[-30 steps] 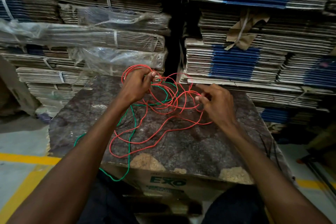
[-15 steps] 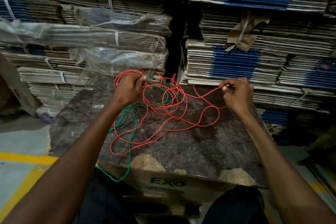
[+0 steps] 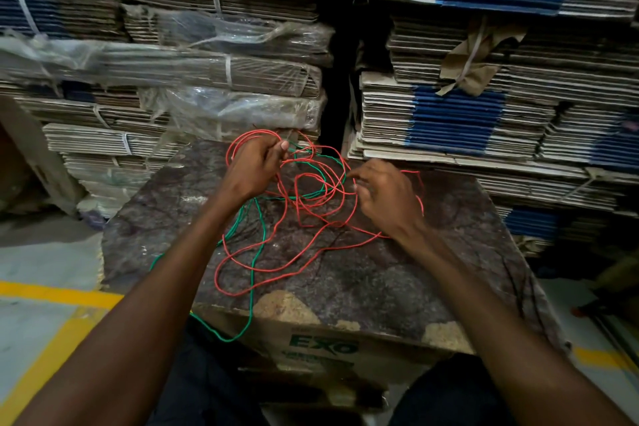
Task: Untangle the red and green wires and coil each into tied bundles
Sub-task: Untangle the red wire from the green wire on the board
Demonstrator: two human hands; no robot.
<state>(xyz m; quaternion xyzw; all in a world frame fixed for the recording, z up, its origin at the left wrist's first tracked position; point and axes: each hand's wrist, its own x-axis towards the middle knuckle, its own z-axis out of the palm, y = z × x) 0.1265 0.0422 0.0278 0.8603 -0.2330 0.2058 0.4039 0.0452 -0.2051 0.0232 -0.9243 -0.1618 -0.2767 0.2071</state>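
Note:
A thin red wire lies in loose tangled loops on a dark mottled board. A green wire is wound through it and hangs off the board's front edge. My left hand is closed around several red loops at the far side of the board, with green strands passing under it. My right hand sits just right of the tangle's middle, fingers pinching a red strand that curves round its back.
The board rests on a cardboard box printed EXO. Tall stacks of flattened cartons, some wrapped in plastic, rise right behind it. Grey floor with yellow lines lies to the left and right.
My right hand pulled a red strand out to the right, then came back in toward the tangle. My left hand has kept its grip on the red loops.

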